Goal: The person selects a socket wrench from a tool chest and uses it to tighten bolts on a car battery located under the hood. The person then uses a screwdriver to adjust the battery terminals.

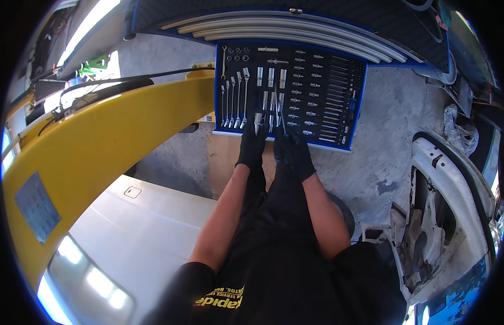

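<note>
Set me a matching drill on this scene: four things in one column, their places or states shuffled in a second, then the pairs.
1. left hand
2. right hand
3. tool tray
4. yellow beam

A. open on the concrete floor, sockets and wrenches in rows
B. curves across the left of the view
C. gloved, holding a silver socket at the tray's near edge
D. gloved, at the tray's near edge by a thin dark tool

Pairs: 1-C, 2-D, 3-A, 4-B

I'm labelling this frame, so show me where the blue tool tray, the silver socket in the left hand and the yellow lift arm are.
Blue tool tray (216, 86): head view, its left rim.
Silver socket (257, 123): head view, its shiny barrel above the gloved left hand (251, 146).
Yellow lift arm (108, 143): head view, its broad painted face.
</note>
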### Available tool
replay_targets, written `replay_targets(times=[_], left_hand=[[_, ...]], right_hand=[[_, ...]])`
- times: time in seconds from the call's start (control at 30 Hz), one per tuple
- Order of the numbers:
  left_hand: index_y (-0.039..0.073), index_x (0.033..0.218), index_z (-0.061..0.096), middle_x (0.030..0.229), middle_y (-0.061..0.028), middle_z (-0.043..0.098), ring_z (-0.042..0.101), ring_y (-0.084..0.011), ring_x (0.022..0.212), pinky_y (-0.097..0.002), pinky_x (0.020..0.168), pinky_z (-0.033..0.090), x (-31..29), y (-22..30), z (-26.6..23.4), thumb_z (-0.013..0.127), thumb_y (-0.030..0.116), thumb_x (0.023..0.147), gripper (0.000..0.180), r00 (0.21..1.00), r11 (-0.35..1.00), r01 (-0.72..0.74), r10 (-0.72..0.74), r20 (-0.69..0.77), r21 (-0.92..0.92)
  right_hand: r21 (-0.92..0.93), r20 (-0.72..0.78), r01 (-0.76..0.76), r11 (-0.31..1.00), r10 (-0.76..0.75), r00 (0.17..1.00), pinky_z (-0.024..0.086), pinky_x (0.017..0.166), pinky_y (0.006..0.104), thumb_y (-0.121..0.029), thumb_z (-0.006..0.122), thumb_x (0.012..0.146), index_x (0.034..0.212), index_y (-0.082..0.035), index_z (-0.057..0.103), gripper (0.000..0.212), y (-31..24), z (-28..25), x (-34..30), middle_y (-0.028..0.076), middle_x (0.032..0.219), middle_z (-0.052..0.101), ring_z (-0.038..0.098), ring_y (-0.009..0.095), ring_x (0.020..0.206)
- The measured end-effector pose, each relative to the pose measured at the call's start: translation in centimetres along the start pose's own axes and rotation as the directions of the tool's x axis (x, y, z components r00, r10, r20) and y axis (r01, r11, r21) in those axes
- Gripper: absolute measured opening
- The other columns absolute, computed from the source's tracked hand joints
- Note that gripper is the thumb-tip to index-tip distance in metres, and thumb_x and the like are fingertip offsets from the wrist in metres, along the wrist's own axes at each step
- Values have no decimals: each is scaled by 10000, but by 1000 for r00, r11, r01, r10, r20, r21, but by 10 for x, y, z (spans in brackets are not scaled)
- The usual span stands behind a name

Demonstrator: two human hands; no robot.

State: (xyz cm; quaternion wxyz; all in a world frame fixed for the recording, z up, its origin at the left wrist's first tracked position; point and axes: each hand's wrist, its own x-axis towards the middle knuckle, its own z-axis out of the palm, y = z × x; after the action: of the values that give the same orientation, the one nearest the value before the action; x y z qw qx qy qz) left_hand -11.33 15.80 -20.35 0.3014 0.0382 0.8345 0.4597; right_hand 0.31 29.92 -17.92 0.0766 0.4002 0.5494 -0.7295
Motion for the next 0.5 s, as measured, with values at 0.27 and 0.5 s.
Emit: replay_targets(times=[0.27,0.5], left_hand=[[83,1369,651,1252,-206,724,705,-350,1149,-424,924,558,60,-35,-18,683,263,999,413,994,902,-113,101,51,416],[72,1112,716,1020,-193,719,692,-387,991,-479,848,548,111,-22,-9,722,258,925,264,975,899,-223,205,87,377]], right_hand=[[-846,-203,213,489,-664,720,502,1011,525,-306,641,1024,1464,-19,548,534,105,-79,71,262,1338,636,624,442,1203],[-834,-285,28,550,-474,833,540,934,505,-406,717,959,1438,-38,575,621,95,-71,69,233,1220,689,667,422,1102]])
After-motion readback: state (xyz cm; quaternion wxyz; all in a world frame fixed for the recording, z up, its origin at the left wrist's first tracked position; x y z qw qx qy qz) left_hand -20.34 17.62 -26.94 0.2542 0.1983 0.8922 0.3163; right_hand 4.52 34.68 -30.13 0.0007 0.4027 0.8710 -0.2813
